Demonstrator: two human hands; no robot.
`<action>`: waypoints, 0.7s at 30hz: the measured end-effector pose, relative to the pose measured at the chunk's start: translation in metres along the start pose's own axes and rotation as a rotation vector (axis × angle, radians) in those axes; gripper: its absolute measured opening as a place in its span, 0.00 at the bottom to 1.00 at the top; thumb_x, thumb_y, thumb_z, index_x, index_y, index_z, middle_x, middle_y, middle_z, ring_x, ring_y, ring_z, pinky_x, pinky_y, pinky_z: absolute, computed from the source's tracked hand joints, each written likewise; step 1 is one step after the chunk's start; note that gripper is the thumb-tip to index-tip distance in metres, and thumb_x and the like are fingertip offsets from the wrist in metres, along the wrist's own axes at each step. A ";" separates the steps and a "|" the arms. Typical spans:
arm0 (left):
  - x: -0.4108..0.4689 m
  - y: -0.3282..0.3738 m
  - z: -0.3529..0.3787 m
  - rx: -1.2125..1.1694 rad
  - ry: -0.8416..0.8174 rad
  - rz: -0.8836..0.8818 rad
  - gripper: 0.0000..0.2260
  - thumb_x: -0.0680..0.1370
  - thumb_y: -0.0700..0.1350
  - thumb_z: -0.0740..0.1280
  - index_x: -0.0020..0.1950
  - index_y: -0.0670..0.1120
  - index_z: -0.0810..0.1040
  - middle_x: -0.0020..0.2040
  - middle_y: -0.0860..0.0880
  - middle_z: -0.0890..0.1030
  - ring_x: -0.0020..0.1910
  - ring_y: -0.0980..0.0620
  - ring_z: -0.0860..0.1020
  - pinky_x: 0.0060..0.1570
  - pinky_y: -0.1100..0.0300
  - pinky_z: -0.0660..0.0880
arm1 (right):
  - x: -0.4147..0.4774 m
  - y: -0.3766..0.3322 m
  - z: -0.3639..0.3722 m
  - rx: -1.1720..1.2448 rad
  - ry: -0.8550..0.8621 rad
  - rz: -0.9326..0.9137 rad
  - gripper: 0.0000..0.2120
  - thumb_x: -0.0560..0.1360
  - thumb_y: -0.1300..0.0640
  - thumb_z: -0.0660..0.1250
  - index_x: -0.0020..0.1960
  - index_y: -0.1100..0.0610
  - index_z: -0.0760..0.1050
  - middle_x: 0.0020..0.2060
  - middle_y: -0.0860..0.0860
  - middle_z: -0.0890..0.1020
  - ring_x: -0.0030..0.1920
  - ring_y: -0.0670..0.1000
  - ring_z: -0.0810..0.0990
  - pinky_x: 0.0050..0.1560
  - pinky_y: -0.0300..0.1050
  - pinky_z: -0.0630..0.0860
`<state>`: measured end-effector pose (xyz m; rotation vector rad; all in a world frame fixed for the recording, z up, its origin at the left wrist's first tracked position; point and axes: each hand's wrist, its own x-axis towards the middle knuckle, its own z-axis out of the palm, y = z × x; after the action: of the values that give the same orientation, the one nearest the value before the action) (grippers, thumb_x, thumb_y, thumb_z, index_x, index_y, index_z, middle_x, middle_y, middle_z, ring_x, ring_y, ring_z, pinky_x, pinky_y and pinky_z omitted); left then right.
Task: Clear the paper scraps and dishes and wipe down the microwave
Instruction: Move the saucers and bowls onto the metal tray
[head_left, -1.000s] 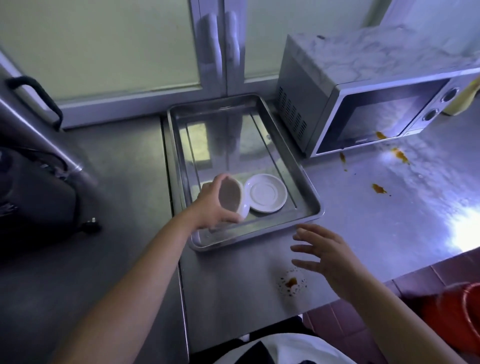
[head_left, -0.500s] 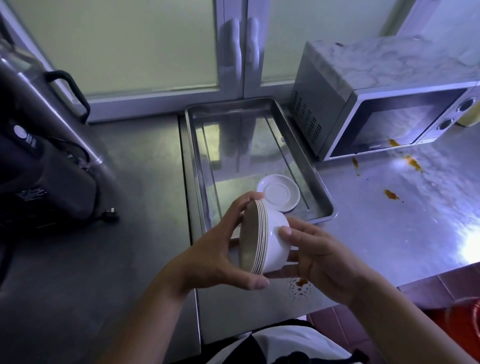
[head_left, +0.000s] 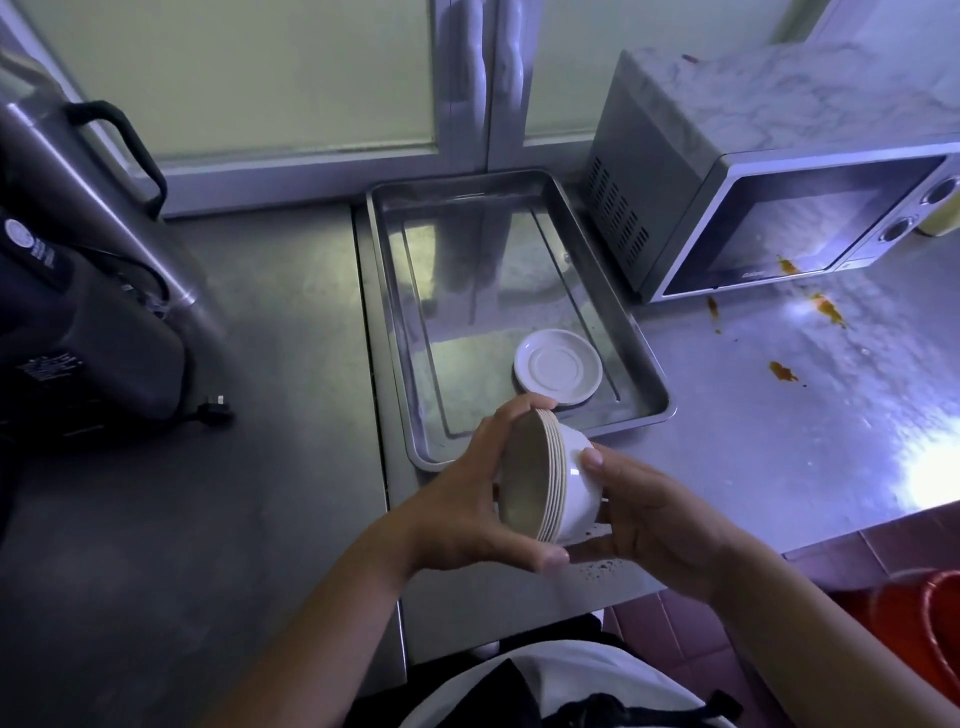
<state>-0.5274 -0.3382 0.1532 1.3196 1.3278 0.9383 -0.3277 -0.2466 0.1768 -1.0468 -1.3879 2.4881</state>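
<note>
A stack of several nested white bowls is tipped on its side above the counter's front edge. My left hand grips the stack's rim, thumb below and fingers over the top. My right hand holds the stack's base, one fingertip on the white outer bowl. A white saucer lies in the near right corner of the steel tray. The microwave stands at the back right with its door shut. Orange-brown sauce stains spot the counter before it.
A black appliance with a plug and a tilted steel pot with a black handle fill the left side. A red bucket stands on the floor at the lower right. Small dark splatter marks the counter's front edge.
My left hand lifted the bowls out of the tray and brought them toward me. My right hand came in and took hold of the stack's base. The view shifted slightly left.
</note>
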 end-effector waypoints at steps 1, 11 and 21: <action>0.007 -0.004 0.001 -0.007 0.008 -0.021 0.54 0.61 0.49 0.84 0.77 0.65 0.54 0.71 0.55 0.67 0.68 0.51 0.72 0.62 0.47 0.77 | 0.003 0.002 -0.001 0.004 0.081 0.009 0.24 0.72 0.38 0.71 0.65 0.48 0.79 0.59 0.57 0.83 0.56 0.58 0.83 0.54 0.60 0.81; 0.129 -0.059 -0.042 0.403 0.309 -0.523 0.52 0.61 0.53 0.79 0.76 0.65 0.50 0.71 0.48 0.58 0.67 0.42 0.62 0.62 0.44 0.71 | -0.017 0.027 -0.043 0.226 0.702 -0.004 0.11 0.80 0.56 0.63 0.56 0.61 0.81 0.53 0.61 0.83 0.49 0.58 0.84 0.44 0.50 0.83; 0.180 -0.078 -0.045 0.725 0.154 -0.711 0.52 0.64 0.50 0.79 0.78 0.64 0.48 0.78 0.43 0.45 0.76 0.34 0.48 0.69 0.35 0.62 | -0.066 0.053 -0.074 0.261 0.815 0.039 0.11 0.80 0.59 0.63 0.57 0.63 0.81 0.51 0.61 0.84 0.49 0.58 0.84 0.52 0.52 0.80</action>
<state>-0.5709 -0.1635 0.0635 1.1295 2.1765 0.0461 -0.2204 -0.2515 0.1439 -1.7330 -0.7716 1.8108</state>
